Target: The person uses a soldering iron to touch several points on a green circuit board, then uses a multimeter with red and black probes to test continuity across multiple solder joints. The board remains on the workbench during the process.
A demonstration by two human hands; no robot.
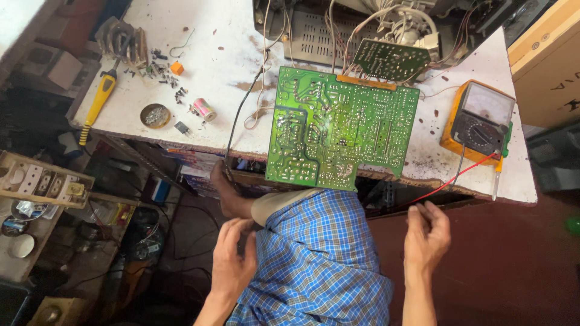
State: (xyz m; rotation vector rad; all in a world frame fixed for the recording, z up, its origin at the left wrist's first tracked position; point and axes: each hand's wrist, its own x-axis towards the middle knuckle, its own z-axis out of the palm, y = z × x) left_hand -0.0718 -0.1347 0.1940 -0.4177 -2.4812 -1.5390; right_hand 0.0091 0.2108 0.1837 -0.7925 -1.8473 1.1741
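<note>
L hand [232, 259] rests on blue checked cloth [320, 265] over the knee, fingers loosely curled, grasping nothing. R hand [426, 234] hangs below bench edge, fingers half bent, empty, near red probe lead [444, 183]. Green circuit board [338, 128] lies solder side up, overhanging white bench [211, 66], beside yellow multimeter [480, 121].

Your left hand [232, 256] rests against the blue checked cloth [320, 259] over your knee, fingers loosely curled and holding nothing. Your right hand [427, 232] hovers apart from it, near the red probe lead [450, 179], also empty. Above them a large green circuit board [338, 130] lies solder side up, overhanging the edge of the white counter [217, 66]. An orange analogue multimeter [480, 121] sits to its right (needle face upward). A yellow-handled screwdriver [99, 96] lies far left.
</note>
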